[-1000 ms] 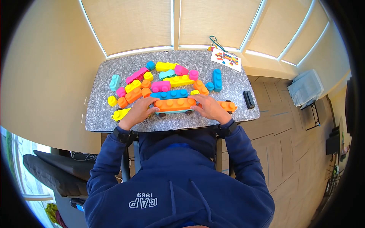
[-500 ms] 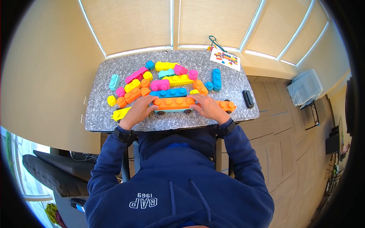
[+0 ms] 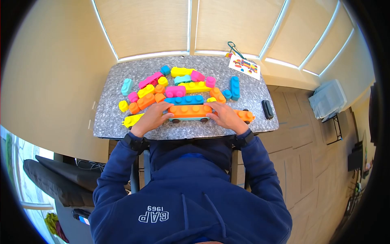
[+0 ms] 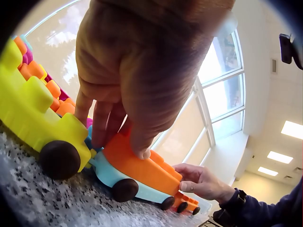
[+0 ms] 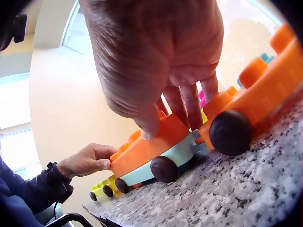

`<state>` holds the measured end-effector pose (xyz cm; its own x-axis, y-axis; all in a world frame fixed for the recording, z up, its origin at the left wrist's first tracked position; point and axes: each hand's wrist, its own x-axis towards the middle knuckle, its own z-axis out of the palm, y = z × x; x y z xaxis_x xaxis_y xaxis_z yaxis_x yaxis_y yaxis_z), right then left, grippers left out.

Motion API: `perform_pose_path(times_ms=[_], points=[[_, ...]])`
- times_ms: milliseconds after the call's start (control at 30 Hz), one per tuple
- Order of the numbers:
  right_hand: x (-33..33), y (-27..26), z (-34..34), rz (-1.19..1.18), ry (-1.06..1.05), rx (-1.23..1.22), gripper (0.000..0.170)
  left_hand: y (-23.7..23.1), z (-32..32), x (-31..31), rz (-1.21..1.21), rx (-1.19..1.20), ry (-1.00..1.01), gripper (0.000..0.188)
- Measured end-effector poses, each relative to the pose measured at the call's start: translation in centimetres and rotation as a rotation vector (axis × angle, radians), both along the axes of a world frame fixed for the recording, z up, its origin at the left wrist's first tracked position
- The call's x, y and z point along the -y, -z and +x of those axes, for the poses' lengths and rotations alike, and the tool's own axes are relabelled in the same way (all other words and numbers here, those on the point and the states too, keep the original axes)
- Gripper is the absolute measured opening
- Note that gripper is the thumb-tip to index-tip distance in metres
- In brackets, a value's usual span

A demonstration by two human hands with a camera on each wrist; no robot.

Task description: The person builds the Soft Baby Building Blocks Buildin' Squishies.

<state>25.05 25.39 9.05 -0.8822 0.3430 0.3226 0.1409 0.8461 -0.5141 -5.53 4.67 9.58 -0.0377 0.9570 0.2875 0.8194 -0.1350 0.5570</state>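
Note:
A long orange building block [image 3: 190, 110] sits on a light-blue wheeled base [image 4: 113, 177] near the table's front edge. My left hand [image 3: 156, 117] grips the block's left end, thumb on the near side and fingers on the far side. At the right end my right hand [image 3: 226, 116] holds the block the same way, as the right wrist view shows. A yellow wheeled car [image 4: 57, 127] joins the base on the left, and an orange wheeled car [image 5: 255, 90] on the right. Just behind the orange block lies a long blue block [image 3: 185, 100].
Several loose blocks in pink, yellow, orange and teal spread over the speckled table [image 3: 195, 132] behind the cars. A blue block [image 3: 235, 88] stands apart to the right, with a black case [image 3: 267, 110] beyond. A picture card [image 3: 244, 67] lies at the back right corner.
The head view has shifted a little, so everything sits slightly to the right. Both hands stay on the ends of the orange block.

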Motion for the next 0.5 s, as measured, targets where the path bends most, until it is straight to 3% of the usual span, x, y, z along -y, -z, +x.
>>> perform_pose_path(times_ms=[233, 333, 500], points=[[0.8, -1.4, 0.6, -0.039, 0.058, -0.010, 0.048, -4.9, -3.5, -3.2, -0.061, 0.053, -0.060, 0.035], [0.3, -1.1, 0.9, 0.016, 0.071, -0.047, 0.047, -8.2, -5.3, -6.7, 0.027, -0.059, -0.126, 0.028], [0.2, -0.8, 1.1, 0.056, 0.078, -0.037, 0.041, -6.1, -9.5, -15.0, 0.081, -0.364, -0.116, 0.034]])
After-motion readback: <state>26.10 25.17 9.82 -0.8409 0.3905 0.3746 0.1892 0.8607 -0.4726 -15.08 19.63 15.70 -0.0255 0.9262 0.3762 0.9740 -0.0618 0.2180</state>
